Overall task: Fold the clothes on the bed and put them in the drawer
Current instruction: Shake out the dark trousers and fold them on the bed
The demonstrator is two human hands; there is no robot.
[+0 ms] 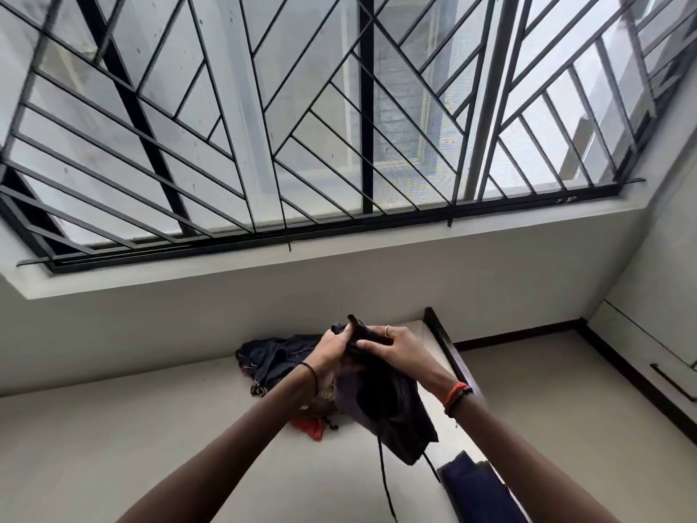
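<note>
Both my hands hold up a dark garment (392, 409) with hanging drawstrings above the bed (132, 439). My left hand (332, 347) grips its top edge from the left, and my right hand (392, 347) pinches the same bunched edge from the right. The garment hangs down below my wrists. Behind my hands a dark navy piece of clothing (275, 356) lies crumpled on the pale sheet. An orange-red cloth (311, 426) and a patterned item lie under my left forearm, partly hidden. A folded navy item (479, 488) rests at the bed's right edge.
A large window with black metal bars (301, 126) fills the wall beyond the bed, above a pale sill. The bed's dark wooden frame (449, 349) runs along its right side. Bare floor (565, 409) lies to the right, bordered by a dark skirting and a wall.
</note>
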